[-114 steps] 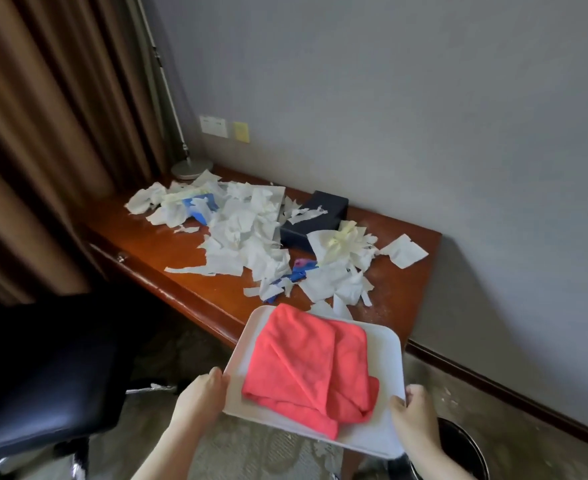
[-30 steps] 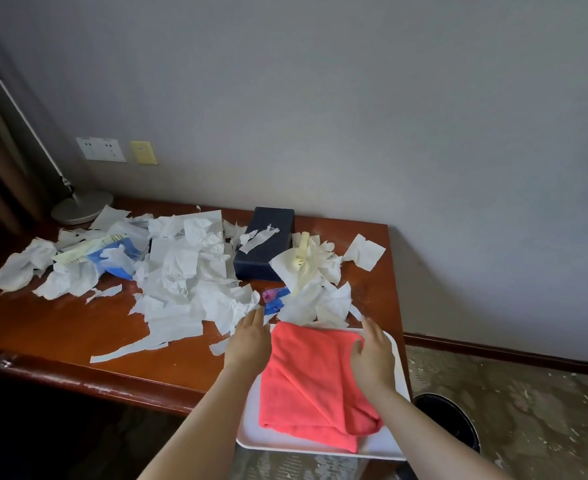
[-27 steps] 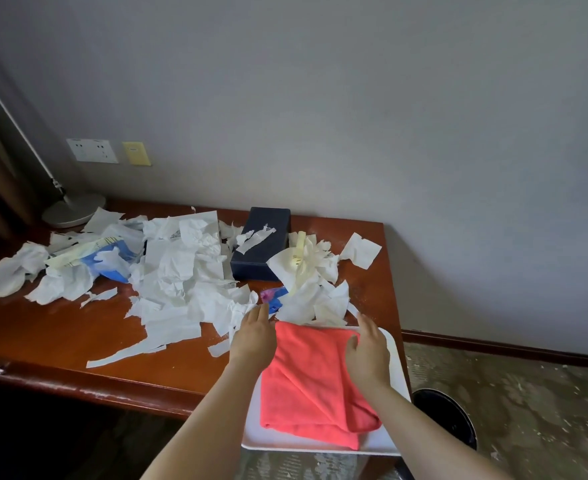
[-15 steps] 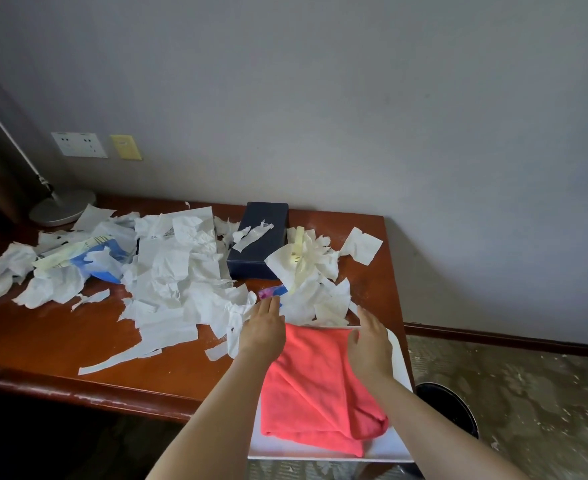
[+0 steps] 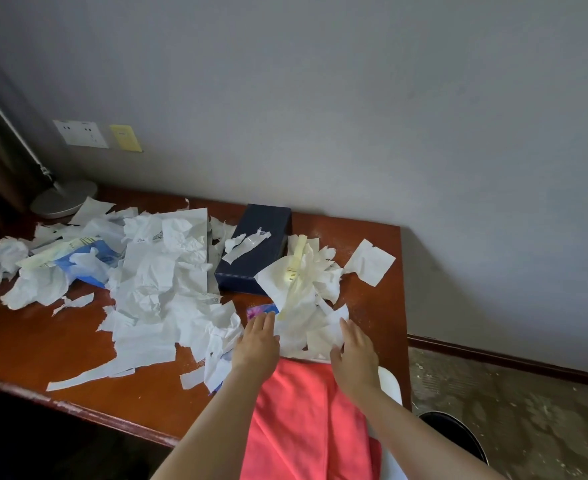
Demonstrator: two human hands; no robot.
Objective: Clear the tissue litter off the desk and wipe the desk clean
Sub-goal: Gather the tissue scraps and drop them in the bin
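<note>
Both hands moved forward off red cloth (image 5: 299, 420) onto tissue litter (image 5: 168, 292): left hand (image 5: 257, 344), right hand (image 5: 354, 355) flat, fingers straight, nothing grasped. Litter spread across bench (image 5: 43, 344); nothing cleared, wiping not begun.

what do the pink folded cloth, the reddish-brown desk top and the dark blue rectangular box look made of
The pink folded cloth looks like soft microfibre or terry: matte, with limp rounded folds. The reddish-brown desk top looks like varnished wood or veneer: a glossy sheen, and a worn pale line along its front edge. The dark blue rectangular box seems rigid, with crisp edges and a faintly textured matte skin, perhaps leatherette or covered card.
</note>
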